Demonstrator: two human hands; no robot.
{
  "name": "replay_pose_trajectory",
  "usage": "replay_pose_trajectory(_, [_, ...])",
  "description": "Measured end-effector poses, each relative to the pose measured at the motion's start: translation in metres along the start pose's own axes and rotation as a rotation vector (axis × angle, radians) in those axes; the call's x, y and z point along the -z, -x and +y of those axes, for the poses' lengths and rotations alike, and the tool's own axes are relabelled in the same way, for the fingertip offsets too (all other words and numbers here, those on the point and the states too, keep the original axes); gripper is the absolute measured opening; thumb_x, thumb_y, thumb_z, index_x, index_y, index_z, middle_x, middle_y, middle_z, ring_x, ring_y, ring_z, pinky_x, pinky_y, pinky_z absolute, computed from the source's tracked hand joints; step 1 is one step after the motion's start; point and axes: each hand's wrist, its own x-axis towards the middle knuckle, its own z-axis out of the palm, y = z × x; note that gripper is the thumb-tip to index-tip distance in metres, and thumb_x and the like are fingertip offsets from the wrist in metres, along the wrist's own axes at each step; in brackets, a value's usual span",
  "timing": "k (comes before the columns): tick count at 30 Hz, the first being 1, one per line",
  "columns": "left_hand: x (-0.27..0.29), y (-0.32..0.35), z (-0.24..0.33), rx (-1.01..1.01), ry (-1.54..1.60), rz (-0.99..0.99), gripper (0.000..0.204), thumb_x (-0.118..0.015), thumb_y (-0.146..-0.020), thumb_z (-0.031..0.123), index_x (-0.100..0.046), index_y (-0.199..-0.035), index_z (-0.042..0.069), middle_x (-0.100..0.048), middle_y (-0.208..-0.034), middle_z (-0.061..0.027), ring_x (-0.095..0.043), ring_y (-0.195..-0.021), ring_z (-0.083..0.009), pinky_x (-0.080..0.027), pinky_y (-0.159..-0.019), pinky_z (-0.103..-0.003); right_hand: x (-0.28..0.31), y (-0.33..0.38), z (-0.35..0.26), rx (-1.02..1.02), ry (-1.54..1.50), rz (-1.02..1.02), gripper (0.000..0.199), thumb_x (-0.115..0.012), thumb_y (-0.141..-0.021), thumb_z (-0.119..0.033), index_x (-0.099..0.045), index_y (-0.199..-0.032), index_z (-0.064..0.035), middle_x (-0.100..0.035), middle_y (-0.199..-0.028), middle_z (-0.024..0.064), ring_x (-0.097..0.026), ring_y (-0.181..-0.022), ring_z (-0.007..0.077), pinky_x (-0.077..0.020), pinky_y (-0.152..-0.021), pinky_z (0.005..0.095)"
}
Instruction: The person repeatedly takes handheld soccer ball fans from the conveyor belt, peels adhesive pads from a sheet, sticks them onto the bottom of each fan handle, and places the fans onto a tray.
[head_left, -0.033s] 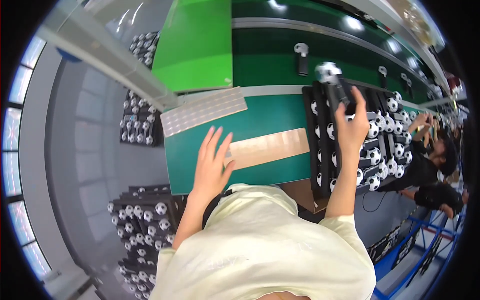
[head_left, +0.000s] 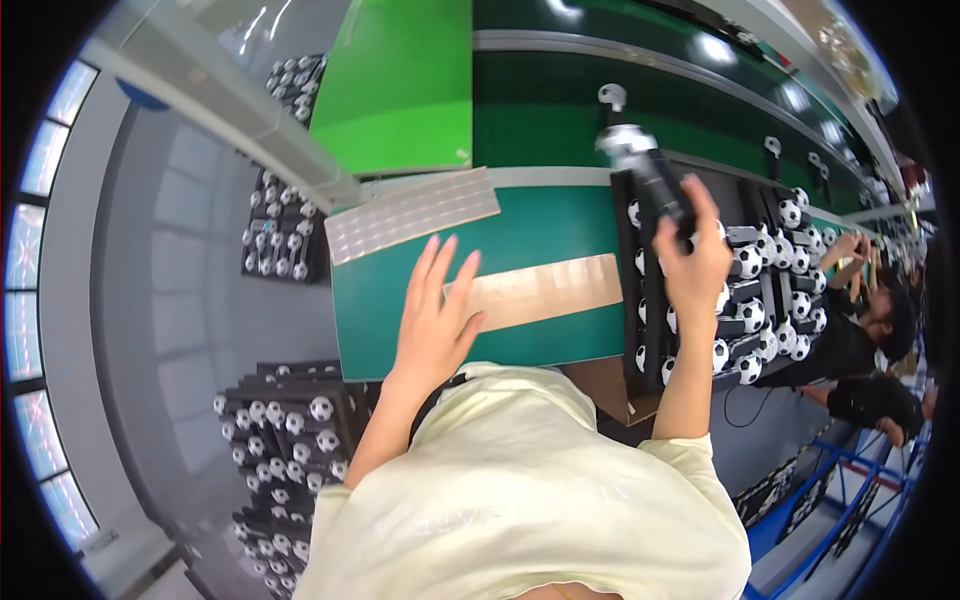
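Right hand (head_left: 692, 262) fingers clamped on a black tool (head_left: 648, 170) raised over the ball tray (head_left: 632, 290) at the desk's (head_left: 560, 210) right edge; left hand (head_left: 432, 325) fingers apart, flat beside a tan strip (head_left: 550, 290); mid-desk open, white sheet (head_left: 410, 212) behind.

The right hand (head_left: 693, 262) covers the lower end of the dark tool (head_left: 648, 170). Its grey tip is blurred. The co-worker (head_left: 868, 340) is cut off by the rim.

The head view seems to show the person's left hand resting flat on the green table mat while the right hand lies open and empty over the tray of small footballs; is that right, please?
Not quite: the right hand is not empty; in the head view it grips a dark handheld tool. The left hand does lie flat on the green table mat.
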Motion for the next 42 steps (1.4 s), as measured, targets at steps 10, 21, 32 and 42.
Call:
replay_pose_trajectory(10, [0.006, 0.031, -0.044, 0.345, 0.131, 0.403, 0.051, -0.067, -0.07, -0.001, -0.047, -0.117, 0.004, -0.058, -0.091, -0.0096, -0.059, -0.084, -0.0259, -0.044, -0.087, -0.042, -0.14, 0.092, -0.085, 0.024, -0.815, -0.486, 0.037, -0.06, -0.07, 0.007, -0.055, -0.106, -0.0019, -0.057, -0.105, 0.0168, -0.059, -0.092, 0.0264, -0.0501, -0.075, 0.0339])
replay_pose_trajectory(21, [0.025, 0.072, -0.059, 0.617, 0.861, 0.712, 0.035, -0.065, -0.072, -0.008, -0.046, -0.1, 0.001, -0.059, -0.085, -0.0114, -0.06, -0.08, -0.0183, -0.047, -0.075, -0.029, -0.247, 0.213, -0.04, -0.109, -0.207, -0.57, 0.018, -0.066, -0.071, -0.005, -0.057, -0.086, -0.0018, -0.057, -0.082, 0.0118, -0.059, -0.074, 0.0287, -0.0487, -0.065, 0.0398])
replay_pose_trajectory(32, [0.033, 0.055, -0.049, 0.58, 0.753, 0.576, 0.037, -0.069, -0.07, -0.005, -0.047, -0.099, 0.002, -0.06, -0.089, -0.0105, -0.058, -0.083, -0.0168, -0.046, -0.077, -0.029, -0.26, 0.207, -0.049, -0.322, -0.08, -0.608, 0.007, -0.061, -0.072, -0.009, -0.06, -0.078, -0.0046, -0.061, -0.079, 0.0126, -0.061, -0.072, 0.032, -0.0482, -0.064, 0.0425])
replay_pose_trajectory(42, [0.038, 0.053, -0.055, 0.628, 0.808, 0.598, 0.035, -0.074, -0.067, 0.002, -0.055, -0.097, 0.006, -0.058, -0.096, -0.0037, -0.056, -0.089, -0.0122, -0.044, -0.079, -0.025, -0.28, 0.213, 0.004, -0.522, -0.366, -0.949, 0.017, -0.069, -0.071, -0.018, -0.059, -0.073, -0.0039, -0.061, -0.068, 0.0108, -0.061, -0.068, 0.0268, -0.0471, -0.06, 0.04])
